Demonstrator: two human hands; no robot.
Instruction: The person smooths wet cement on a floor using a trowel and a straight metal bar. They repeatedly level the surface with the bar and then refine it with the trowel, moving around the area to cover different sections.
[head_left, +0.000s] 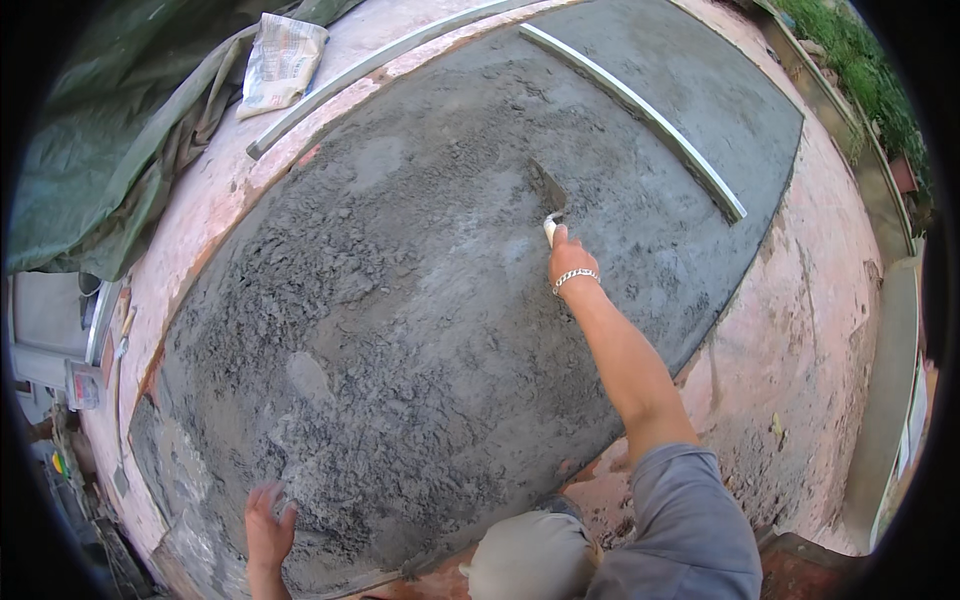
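Right hand, near frame centre, clamped on trowel handle: likely light, stiff, best held there. Left hand, lower left: fingers apart.

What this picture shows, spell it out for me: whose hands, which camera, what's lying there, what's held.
There is no machine: these are a person's bare hands, seen from a fisheye camera on that person's head, so edges curve. Below spreads grey mortar, lumpy at left, smoother at upper right. A long bar lies across it; another bar lies beside its upper-left edge, near a flattened bag. The right hand grips a trowel by its pale handle. The left hand is open and empty; I can't tell if it touches the mortar.
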